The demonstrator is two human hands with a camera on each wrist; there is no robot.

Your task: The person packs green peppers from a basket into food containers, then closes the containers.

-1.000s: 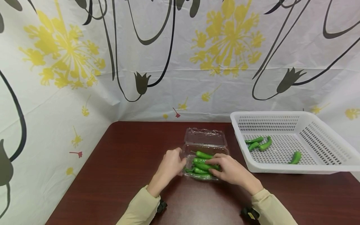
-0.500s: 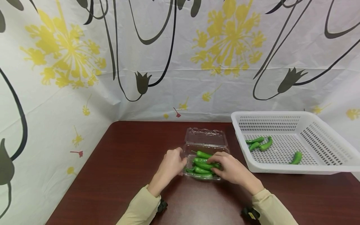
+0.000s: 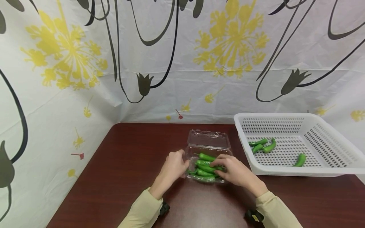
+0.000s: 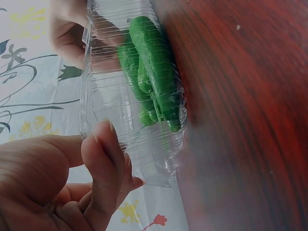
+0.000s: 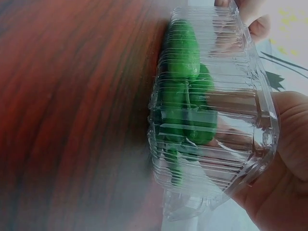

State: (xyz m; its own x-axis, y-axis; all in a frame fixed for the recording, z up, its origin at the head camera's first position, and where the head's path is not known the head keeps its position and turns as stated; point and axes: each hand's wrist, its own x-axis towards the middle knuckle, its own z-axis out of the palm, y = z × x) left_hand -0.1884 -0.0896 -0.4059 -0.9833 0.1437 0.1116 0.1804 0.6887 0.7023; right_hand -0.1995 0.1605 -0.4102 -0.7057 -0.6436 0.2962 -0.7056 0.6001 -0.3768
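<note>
Peppers (image 3: 204, 173), green and glossy, lie side by side in a clear plastic box (image 3: 191, 158) between the fingers of the left hand (image 3: 174, 162) and those of the right hand (image 3: 234, 170). The left fingers are grasping the box by its side wall at the rim, with the peppers just past their tips. The right fingers reach down over the opposite side, curved about the end of one pepper (image 3: 206, 168); they appear to be pinching it, though the ribbed plastic blurs the right wrist's view. The clear lid (image 3: 208, 139) is tilted back beyond both sets of fingers. To the right of the right fingers, a white basket (image 3: 285, 171) with slotted walls sits on the dark red tabletop (image 3: 137, 152). Three green peppers (image 3: 269, 147) lie together inside it, toward the right fingers, and a lone pepper (image 3: 300, 160) lies by its near wall. Farthest beyond the fingers hangs a white cloth (image 3: 176, 60) printed with yellow flowers and dark stems. Behind the fingers, both wrists come out of pale sleeves (image 3: 142, 210).
</note>
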